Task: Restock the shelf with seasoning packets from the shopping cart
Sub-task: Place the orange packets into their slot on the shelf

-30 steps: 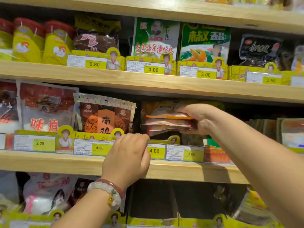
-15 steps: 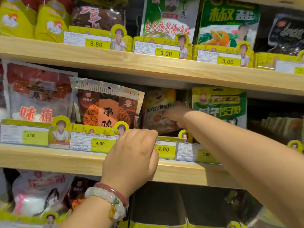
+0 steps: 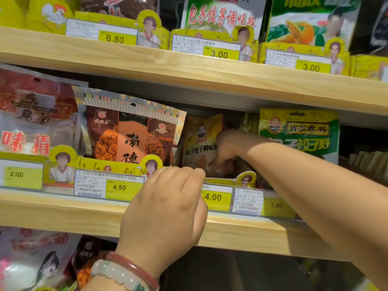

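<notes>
Along the middle shelf [image 3: 63,215] the price tags read 2.00, 4.50, 4.00 and 3.00, under packets printed 味精, 南德 and, far right, a green 肖家香料 pack [image 3: 299,133]. The right hand [image 3: 227,145] reaches deep into the shelf, fingers blurred against the yellow 包子饺子调味 seasoning packet [image 3: 200,143] standing above the 4.00 tag; I cannot tell whether they grip it. The left hand [image 3: 165,208], bracelets at its wrist, curls its fingers over the yellow tag rail [image 3: 117,164] at the near edge.

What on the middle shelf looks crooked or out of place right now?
The brown-and-orange foil seasoning packet above the 4.50 price tag leans, its top edge sloping down to the right. The yellow seasoning packet at the right hand also stands tilted. Nothing looks spilled or torn.
</notes>
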